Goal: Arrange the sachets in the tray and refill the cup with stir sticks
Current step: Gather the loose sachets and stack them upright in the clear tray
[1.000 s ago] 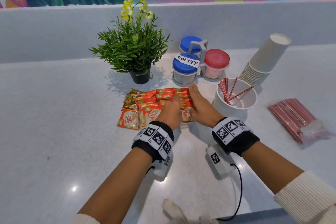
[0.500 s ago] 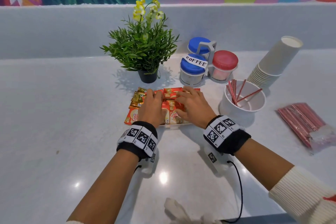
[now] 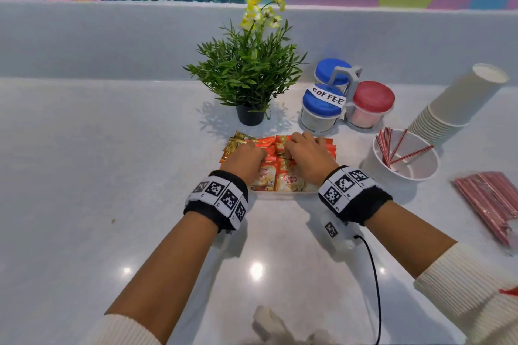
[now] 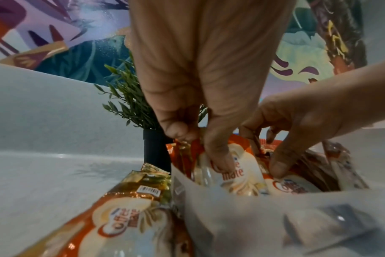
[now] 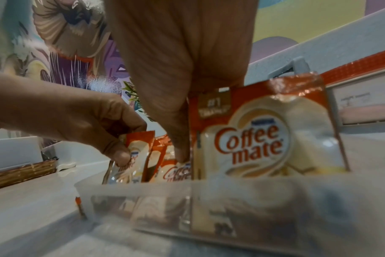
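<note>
Orange Coffee mate sachets (image 3: 290, 180) stand packed in a shallow translucent tray (image 3: 280, 195) at mid-counter. My left hand (image 3: 251, 158) reaches into the tray's left part and pinches one sachet (image 4: 235, 175) between thumb and fingers. My right hand (image 3: 297, 151) is beside it, thumb (image 5: 181, 153) pushed down in front of an upright sachet (image 5: 264, 139), fingers curled behind. More sachets (image 4: 121, 217) lie outside the tray's left wall. A white cup (image 3: 403, 173) holding a few red stir sticks (image 3: 388, 148) stands to the right.
A sealed pack of red stir sticks (image 3: 487, 204) lies at far right. Stacked paper cups (image 3: 454, 103) lean behind the cup. A potted plant (image 3: 246, 75) and lidded coffee jars (image 3: 322, 109) stand just behind the tray. A woven basket (image 5: 20, 175) sits to the left.
Both hands have drawn closer together over the middle of the tray. The right hand moved left from the tray's right edge, and the left hand now pinches a sachet.
</note>
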Motion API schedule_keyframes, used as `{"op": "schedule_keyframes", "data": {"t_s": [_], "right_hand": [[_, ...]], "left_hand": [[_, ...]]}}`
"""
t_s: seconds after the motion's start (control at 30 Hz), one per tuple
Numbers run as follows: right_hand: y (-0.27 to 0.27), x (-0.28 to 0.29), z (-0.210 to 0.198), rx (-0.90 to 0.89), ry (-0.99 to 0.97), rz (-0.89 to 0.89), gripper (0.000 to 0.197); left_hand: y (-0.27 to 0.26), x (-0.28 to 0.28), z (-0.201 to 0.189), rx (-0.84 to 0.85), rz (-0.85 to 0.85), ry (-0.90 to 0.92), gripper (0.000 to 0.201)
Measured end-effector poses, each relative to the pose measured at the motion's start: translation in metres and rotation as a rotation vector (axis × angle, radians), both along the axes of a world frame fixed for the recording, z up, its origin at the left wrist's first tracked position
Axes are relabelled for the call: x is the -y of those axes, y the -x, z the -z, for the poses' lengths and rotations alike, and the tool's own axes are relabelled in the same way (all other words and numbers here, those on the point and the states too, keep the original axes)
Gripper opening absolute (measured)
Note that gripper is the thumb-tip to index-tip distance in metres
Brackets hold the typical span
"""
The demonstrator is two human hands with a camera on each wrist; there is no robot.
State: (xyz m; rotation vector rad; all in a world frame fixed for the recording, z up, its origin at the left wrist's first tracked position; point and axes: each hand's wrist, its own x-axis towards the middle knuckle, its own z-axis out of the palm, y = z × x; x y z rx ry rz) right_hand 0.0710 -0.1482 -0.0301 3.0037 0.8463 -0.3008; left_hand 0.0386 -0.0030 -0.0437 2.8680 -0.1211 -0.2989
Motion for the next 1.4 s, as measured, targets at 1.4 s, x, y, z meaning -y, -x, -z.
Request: {"op": "schedule_keyframes", "data": {"t_s": [1.4], "right_hand": [[-0.039, -0.073, -0.007, -0.186, -0.213, 0.029, 0.044]], "left_hand": [[-0.034, -0.080, 0.015, 0.041, -0.331, 0.320, 0.027]]}}
